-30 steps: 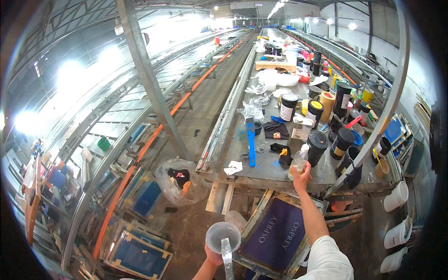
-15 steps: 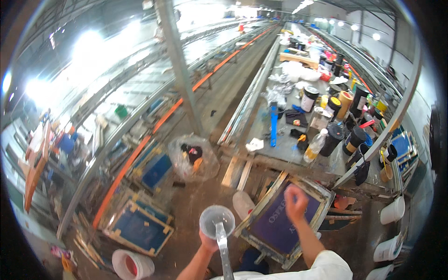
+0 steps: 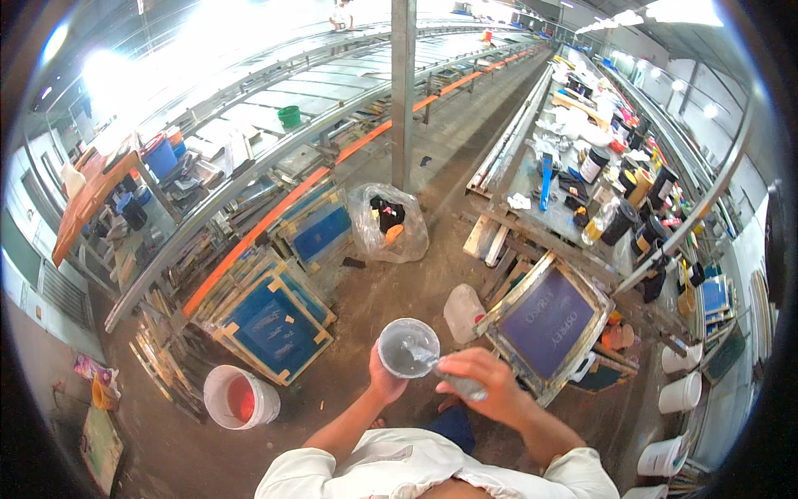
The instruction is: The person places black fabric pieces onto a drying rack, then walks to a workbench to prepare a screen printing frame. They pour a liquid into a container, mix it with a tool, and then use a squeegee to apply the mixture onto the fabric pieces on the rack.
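On my feed, the left hand (image 3: pixel 386 379) clasps the tub (image 3: pixel 391 343) — likely steadying it — while the right hand (image 3: pixel 492 379), at its four o'clock, grips the spatula (image 3: pixel 426 356) reaching inside.

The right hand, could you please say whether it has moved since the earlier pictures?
Yes: against the purple framed screen, the right hand has gone from beyond it to its lower left, beside the cup.

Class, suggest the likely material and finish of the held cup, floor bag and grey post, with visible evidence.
Cup: probably plastic, smooth, cloudy; thin pale rim.
Bag: thin, glossy plastic film; creased and see-through.
Post: likely metal, dull; straight, crisp edges, though paint might disguise it.
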Available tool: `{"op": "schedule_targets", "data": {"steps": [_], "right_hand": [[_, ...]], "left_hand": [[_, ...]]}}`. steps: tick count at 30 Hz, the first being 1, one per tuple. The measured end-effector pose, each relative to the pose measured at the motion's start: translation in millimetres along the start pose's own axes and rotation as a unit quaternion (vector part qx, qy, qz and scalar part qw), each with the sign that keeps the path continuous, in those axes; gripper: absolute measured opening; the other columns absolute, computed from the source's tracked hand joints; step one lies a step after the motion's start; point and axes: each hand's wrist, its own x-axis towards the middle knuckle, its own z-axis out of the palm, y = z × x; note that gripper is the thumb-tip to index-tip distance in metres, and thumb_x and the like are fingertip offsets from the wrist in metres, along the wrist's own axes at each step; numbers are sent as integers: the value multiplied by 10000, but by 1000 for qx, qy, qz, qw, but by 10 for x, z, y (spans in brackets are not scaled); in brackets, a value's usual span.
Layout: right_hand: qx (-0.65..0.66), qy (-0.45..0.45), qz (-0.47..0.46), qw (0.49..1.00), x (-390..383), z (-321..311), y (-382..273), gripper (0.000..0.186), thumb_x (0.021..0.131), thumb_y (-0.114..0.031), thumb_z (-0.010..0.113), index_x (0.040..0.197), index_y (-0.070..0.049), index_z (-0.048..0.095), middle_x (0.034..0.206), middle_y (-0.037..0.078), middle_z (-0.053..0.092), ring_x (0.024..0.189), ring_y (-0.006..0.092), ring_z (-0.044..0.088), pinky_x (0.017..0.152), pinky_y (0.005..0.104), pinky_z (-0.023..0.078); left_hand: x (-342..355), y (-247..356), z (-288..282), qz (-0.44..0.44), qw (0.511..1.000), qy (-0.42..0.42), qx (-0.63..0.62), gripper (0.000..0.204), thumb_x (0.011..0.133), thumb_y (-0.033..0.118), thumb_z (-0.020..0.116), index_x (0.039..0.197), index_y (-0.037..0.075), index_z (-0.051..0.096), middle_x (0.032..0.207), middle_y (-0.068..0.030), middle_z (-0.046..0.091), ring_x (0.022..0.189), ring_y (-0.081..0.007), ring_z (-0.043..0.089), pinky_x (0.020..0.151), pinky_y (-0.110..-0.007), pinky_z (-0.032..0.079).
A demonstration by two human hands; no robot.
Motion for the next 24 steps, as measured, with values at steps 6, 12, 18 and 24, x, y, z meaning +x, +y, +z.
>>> {"op": "schedule_targets", "data": {"steps": [6, 12, 18, 24], "right_hand": [[10, -14, 110, 994, 117, 56, -434, 360, 791, -134, 857, 1118, -71, 722, 1041, 131, 737, 957, 285, 722, 827, 363, 576], [-11, 72, 252, 965, -4, 302, -514, 261, 890, -151, 792, 1103, -20, 717, 974, 114, 766, 877, 164, 729, 763, 302, 560], [168, 118, 327, 923, 21, 463, -522, 232, 947, -157, 744, 1105, 8, 704, 902, 41, 727, 826, 99, 658, 740, 251, 522], [143, 100, 205, 963, 154, 506, -481, 201, 938, -138, 749, 1076, 2, 705, 889, 37, 724, 832, 94, 650, 719, 250, 506]], "left_hand": [[-383, 219, -149, 8, 999, -15, 42, 558, 1065, 507, 296, 1390, 136, 557, 1374, -45, 616, 1304, -243, 550, 1114, -461, 410], [-521, 283, -371, 19, 1000, 5, -16, 551, 1054, 539, 320, 1337, 154, 595, 1313, -33, 644, 1236, -238, 586, 1082, -458, 428], [-687, 241, -372, -20, 999, 31, -16, 589, 1039, 571, 330, 1372, 150, 574, 1350, -36, 621, 1267, -242, 564, 1097, -448, 407], [-827, 261, -361, -40, 998, -36, -17, 607, 1040, 584, 327, 1401, 149, 547, 1372, -37, 609, 1269, -250, 570, 1097, -458, 426]]}}
